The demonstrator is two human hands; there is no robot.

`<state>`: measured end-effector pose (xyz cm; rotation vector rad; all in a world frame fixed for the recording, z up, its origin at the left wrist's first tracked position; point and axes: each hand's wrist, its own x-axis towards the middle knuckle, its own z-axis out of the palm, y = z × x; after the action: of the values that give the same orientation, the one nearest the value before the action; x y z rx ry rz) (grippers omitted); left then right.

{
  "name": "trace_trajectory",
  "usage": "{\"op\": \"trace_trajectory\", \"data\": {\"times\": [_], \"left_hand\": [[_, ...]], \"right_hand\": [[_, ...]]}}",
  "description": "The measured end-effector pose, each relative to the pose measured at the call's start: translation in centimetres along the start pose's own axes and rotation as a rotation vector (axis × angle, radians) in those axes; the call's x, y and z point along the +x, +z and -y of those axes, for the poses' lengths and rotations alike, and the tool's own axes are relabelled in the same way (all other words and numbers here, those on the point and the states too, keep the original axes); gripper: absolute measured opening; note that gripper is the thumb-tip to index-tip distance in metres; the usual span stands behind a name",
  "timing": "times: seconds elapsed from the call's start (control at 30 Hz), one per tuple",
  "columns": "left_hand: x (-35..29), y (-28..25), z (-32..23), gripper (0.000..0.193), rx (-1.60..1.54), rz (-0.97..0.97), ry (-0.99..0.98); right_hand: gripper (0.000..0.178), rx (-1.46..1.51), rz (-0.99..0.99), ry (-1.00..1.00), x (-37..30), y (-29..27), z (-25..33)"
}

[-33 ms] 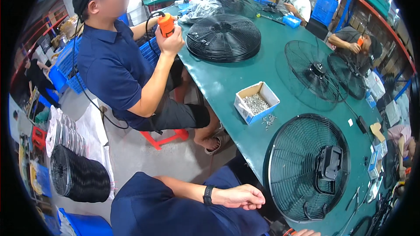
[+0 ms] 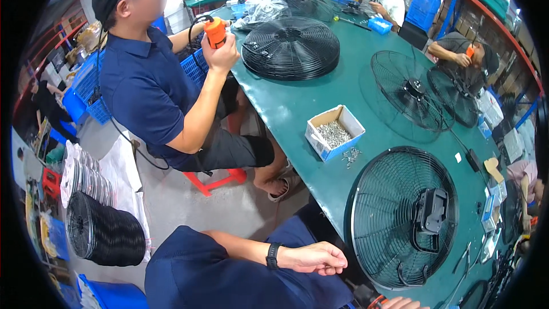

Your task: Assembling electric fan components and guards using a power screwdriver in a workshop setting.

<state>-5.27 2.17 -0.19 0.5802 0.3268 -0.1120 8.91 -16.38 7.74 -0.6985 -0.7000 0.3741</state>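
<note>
My left hand (image 2: 318,258), a dark watch on its wrist, hovers by the near-left rim of a black fan guard (image 2: 382,194). Its fingers are curled together; whatever they may pinch is hidden. The round wire guard rests on the green table with a black motor housing (image 2: 433,212) on top. At the bottom edge my right hand (image 2: 404,304), partly cut off, is closed around a black and orange power screwdriver (image 2: 370,298). Beyond the fan, an open cardboard box (image 2: 353,137) holds small silver screws, and several loose screws (image 2: 350,158) lie beside it.
The green table (image 2: 291,120) carries stacked black wire guards (image 2: 290,51) and another fan (image 2: 409,88). At the left a seated person (image 2: 143,86) holds an orange power tool (image 2: 215,33). More people work at the far side. A black stack of guards (image 2: 108,229) stands on the floor.
The right hand and its power screwdriver have shifted very slightly up in the picture. Otherwise hardly anything differs.
</note>
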Motion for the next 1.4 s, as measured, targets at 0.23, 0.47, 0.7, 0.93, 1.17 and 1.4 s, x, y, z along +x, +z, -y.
{"op": "trace_trajectory", "data": {"times": [0.23,0.47,0.7,0.93,1.17,1.4], "left_hand": [[0.0,1.0,1.1,0.015,-0.153,0.077,-0.035],[0.3,0.7,1.3,0.014,-0.323,0.094,-0.117],[-0.3,1.8,-0.3,0.016,-0.283,0.031,-0.071],[0.7,1.8,0.3,0.018,-0.253,0.012,-0.065],[1.0,2.6,0.4,0.021,-0.316,-0.033,-0.012],[1.9,2.2,0.8,0.025,-0.360,-0.050,-0.108]], "right_hand": [[0.043,0.073,0.133,-0.165,0.4,2.5,-0.6],[0.040,0.059,0.042,-0.198,-0.3,4.8,-0.4],[0.042,-0.157,0.011,-0.347,1.0,5.1,-0.8],[0.042,-0.222,-0.066,-0.360,0.3,5.3,-1.1],[0.042,-0.326,-0.079,-0.393,0.1,5.6,-1.6],[0.046,-0.438,0.063,-0.389,0.3,5.5,-2.4]]}}
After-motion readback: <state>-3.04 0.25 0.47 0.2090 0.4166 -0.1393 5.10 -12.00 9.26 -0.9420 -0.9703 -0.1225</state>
